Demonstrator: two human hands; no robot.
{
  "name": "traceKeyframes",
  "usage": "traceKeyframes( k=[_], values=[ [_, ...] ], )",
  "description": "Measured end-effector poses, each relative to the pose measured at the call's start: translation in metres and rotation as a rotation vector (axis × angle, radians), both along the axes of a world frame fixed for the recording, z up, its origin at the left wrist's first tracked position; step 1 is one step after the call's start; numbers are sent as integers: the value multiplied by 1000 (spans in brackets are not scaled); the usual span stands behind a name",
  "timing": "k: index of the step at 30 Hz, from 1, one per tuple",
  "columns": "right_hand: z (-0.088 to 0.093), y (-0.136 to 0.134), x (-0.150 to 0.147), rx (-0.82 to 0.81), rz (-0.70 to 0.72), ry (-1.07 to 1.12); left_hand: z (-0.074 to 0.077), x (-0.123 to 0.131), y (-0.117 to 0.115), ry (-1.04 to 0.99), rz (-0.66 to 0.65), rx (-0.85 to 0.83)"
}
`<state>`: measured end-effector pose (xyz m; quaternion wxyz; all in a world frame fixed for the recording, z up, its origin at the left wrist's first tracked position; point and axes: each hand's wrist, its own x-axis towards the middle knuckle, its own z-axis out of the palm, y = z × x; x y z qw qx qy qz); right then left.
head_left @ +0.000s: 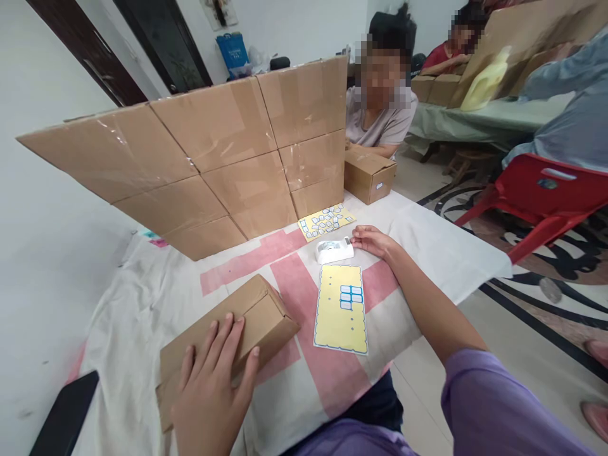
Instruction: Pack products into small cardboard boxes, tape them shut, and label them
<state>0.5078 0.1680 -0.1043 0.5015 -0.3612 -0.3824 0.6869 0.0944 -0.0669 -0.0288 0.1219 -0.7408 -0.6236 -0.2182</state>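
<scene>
The left hand (215,370) lies spread, palm down; the right hand (373,241) reaches forward.

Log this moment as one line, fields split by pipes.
left hand: spread on cardboard box | right hand: fingertips at end of white object, grip unclear | yellow card: flat, right of cardboard box

Brown cardboard box (262,305) aslant at left, white device (335,252) farther right.

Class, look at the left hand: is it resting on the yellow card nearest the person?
No, the left hand is spread on a cardboard box, apart from the yellow card.
</scene>
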Motion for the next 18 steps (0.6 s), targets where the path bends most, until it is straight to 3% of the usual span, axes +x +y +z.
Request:
traceKeyframes(
  k=[18],
  values=[
    [9, 0, 7, -184, -42, -194, 3, 4, 1, 29, -13, 57]
  ],
)
